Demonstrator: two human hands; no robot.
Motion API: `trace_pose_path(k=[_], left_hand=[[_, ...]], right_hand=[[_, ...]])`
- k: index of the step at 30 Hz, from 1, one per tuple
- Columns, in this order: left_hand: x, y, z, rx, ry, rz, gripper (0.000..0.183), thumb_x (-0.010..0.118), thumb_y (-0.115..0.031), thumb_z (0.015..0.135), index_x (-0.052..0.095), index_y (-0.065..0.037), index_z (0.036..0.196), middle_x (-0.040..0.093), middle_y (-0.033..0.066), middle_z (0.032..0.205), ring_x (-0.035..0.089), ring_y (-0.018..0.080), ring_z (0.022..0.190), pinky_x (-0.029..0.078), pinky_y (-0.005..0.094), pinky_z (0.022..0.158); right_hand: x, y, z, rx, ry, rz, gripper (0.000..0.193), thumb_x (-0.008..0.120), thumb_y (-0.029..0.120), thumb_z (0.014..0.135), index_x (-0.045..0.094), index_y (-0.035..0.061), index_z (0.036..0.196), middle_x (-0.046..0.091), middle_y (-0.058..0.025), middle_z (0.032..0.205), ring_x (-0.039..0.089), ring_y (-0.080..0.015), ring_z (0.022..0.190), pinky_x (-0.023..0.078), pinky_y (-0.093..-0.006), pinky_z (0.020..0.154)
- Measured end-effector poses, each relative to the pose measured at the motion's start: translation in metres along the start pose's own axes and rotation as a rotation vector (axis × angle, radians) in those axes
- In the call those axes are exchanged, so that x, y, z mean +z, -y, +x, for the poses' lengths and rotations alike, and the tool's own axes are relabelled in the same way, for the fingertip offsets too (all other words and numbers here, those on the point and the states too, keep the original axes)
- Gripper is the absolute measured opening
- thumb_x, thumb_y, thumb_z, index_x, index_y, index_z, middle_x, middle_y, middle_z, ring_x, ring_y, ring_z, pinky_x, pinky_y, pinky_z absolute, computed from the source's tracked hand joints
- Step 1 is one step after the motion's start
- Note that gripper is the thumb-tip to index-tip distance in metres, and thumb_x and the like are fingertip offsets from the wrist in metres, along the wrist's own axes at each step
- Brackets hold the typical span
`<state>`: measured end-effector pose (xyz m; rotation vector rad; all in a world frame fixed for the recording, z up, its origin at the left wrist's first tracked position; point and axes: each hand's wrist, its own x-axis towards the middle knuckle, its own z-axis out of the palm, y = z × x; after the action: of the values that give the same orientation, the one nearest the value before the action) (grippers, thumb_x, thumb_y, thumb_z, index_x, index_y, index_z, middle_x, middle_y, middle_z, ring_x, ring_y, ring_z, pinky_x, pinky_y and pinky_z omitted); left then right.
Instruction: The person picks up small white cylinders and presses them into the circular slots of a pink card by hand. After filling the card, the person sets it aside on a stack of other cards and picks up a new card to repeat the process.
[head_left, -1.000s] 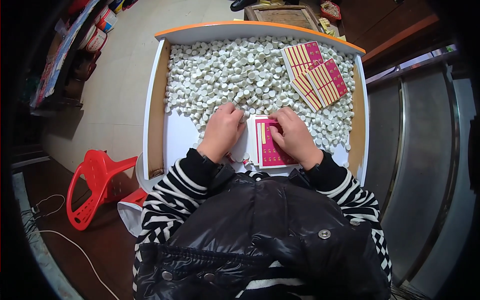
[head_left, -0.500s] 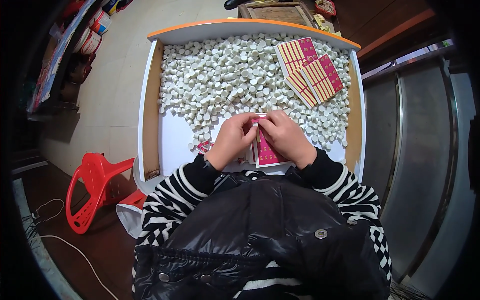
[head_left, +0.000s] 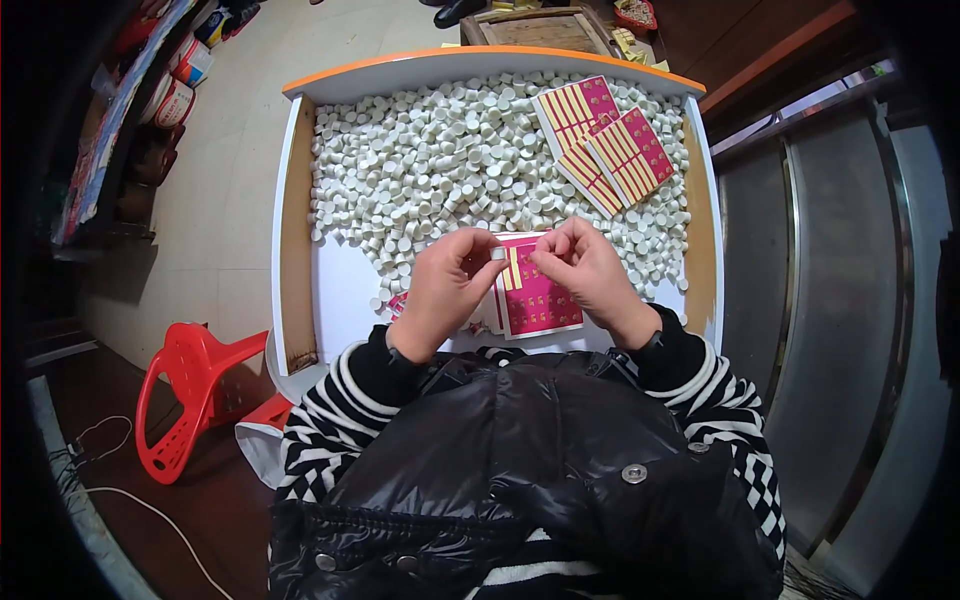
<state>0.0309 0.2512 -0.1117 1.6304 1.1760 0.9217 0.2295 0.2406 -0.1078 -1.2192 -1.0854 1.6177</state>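
In front of me my left hand (head_left: 442, 292) pinches a small white round cap (head_left: 498, 254) between thumb and forefinger. My right hand (head_left: 592, 274) is closed in a pinch just to the right, over the sheet; whatever its fingertips hold, if anything, is too small to make out. Under both hands lies a stack of pink sticker sheets (head_left: 541, 312). The top sheet has a few bare yellow strips at its upper left, beside the left thumb. Some crumpled pink scraps (head_left: 398, 304) lie partly hidden by the left hand.
A white drawer-like tray (head_left: 297, 230) with an orange-edged far wall (head_left: 480, 57) holds a heap of white caps (head_left: 430, 150). Several pink-and-yellow sheets (head_left: 630, 160) rest on the heap at the far right. A red plastic chair (head_left: 180, 400) stands left; grey metal panels (head_left: 850, 260) flank the right.
My hands have moved apart, the left one leftward and the right one slightly right. The white cap and more of the top sheet now show between them. The whole view has shifted slightly.
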Motion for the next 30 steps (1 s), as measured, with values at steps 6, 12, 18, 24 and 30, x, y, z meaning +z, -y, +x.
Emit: trace_pose_path(k=[6,12,18,24,30], left_hand=[[-0.008,-0.024,0.001,0.396,-0.097,0.336,0.018,0.072,-0.001,0.071,0.06,-0.003,0.084,0.057,0.0075,0.071,0.056,0.0222,0.065,0.045,0.0325,0.06],[-0.005,-0.024,0.002,0.484,-0.129,0.351,0.022,0.074,0.001,0.068,0.061,-0.006,0.085,0.056,0.0046,0.071,0.053,0.019,0.064,0.042,0.0303,0.06],[-0.004,-0.023,0.002,0.534,-0.124,0.373,0.021,0.073,0.001,0.068,0.062,-0.005,0.084,0.058,0.0073,0.076,0.055,0.0247,0.07,0.044,0.0341,0.06],[-0.009,-0.024,0.003,0.464,-0.16,0.155,0.022,0.075,-0.001,0.07,0.064,-0.005,0.088,0.058,0.0049,0.078,0.054,0.0186,0.071,0.043,0.0295,0.062],[0.004,-0.016,0.009,0.268,-0.107,-0.42,0.023,0.077,-0.004,0.07,0.065,-0.006,0.09,0.055,0.0039,0.087,0.051,0.0119,0.077,0.041,0.0236,0.067]], right_hand=[[0.019,0.017,0.0,-0.178,0.074,-0.037,0.035,0.066,0.002,0.083,0.034,0.0093,0.074,0.058,-0.0045,0.083,0.047,-0.0048,0.073,0.043,-0.0197,0.063],[0.022,0.018,0.0,-0.18,0.065,-0.021,0.036,0.067,0.002,0.082,0.034,0.0097,0.071,0.057,-0.0033,0.079,0.048,-0.0048,0.071,0.043,-0.02,0.062],[0.021,0.014,0.003,-0.205,0.07,-0.071,0.032,0.067,0.005,0.082,0.038,0.009,0.071,0.056,-0.0005,0.077,0.048,-0.0041,0.07,0.043,-0.0208,0.062],[0.015,0.016,0.002,-0.063,0.096,0.236,0.022,0.064,0.001,0.085,0.044,0.007,0.078,0.057,-0.0049,0.089,0.051,-0.0063,0.075,0.043,-0.0204,0.068],[0.021,0.019,0.006,0.211,0.148,0.553,0.013,0.063,0.003,0.087,0.05,0.0035,0.087,0.057,-0.006,0.093,0.052,-0.0081,0.078,0.045,-0.0228,0.071]])
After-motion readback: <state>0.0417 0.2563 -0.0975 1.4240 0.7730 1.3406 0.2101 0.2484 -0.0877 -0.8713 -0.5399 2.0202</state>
